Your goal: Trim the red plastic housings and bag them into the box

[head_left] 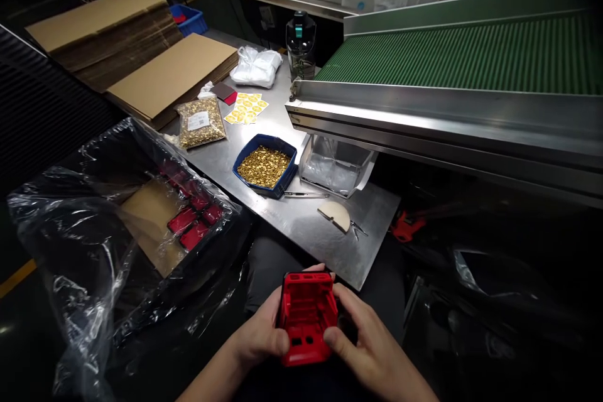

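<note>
At the far left, a crumpled sheet of clear plastic film [89,251] lines a container holding a flat brown cardboard sheet [148,217] and several small red-and-black pieces [194,235]. Behind it rise a tall stack of brown cardboard [101,16] and, just to its right, a lower stack of brown cardboard [172,72], with a blue plastic crate [194,24] beyond. On the grey metal table [339,257] a clear bag of small gold-coloured pieces [202,124] lies near the lower stack, then a sheet of yellow-and-white stickers [245,108], a white plastic-wrapped bundle [257,67] and a dark blue square tray [286,181] filled with loose gold-coloured bits [264,164]. Below the table's near edge, the left hand [261,330] grips the left side of a hollow red plastic housing [308,330], thumb over its lower corner; the housing is over the lap, its open side toward the camera. The right hand [365,339] grips the right side, thumb bent onto the lower edge; the fingers behind are mostly hidden. Above stand a clear bottle with a dark lid [300,53] and a clear plastic bin [330,166]; a cream half-disc [335,215] lies nearer. A green ribbed conveyor belt [447,53] fills the upper right.
</note>
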The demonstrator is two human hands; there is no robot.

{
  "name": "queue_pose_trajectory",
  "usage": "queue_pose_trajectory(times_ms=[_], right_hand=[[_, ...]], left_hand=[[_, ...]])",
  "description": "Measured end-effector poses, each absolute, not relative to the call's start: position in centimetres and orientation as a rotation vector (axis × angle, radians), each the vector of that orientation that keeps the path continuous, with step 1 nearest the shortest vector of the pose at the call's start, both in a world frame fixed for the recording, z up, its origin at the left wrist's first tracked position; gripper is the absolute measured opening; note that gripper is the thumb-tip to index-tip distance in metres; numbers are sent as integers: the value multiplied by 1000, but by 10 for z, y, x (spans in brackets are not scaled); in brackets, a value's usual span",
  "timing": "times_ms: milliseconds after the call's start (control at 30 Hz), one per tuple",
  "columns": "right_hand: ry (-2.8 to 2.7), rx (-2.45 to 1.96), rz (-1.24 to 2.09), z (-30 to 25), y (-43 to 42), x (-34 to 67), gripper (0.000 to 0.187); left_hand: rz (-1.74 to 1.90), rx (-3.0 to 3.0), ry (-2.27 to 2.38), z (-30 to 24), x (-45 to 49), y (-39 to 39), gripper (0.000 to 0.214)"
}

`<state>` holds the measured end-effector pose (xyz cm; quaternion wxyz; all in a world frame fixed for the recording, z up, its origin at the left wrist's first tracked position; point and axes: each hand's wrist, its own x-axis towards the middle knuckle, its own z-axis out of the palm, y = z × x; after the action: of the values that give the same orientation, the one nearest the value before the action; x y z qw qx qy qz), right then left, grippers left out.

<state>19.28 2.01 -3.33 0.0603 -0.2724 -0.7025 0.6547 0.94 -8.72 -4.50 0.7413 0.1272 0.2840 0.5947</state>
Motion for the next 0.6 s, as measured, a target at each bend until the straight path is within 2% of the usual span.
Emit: queue_pose_trajectory(times_ms=[267,333,433,533,600], right_hand=[[-2358,-734,1845,-21,28,188,45],[-2334,-823,1769,-21,32,192,42],[-2121,-1019,1702,-18,37,198,28],[-1954,-992,1886,-6,38,196,14],[-1878,-895,2032,3,36,190,13]], left_hand=[[1284,369,602,-47,-1,-90,99],[1262,366,617,-47,-2,-92,96],[1159,290,561,-40,1,-98,99],[1042,203,433,-27,10,-103,115],[986,200,382,-19,16,-105,116]])
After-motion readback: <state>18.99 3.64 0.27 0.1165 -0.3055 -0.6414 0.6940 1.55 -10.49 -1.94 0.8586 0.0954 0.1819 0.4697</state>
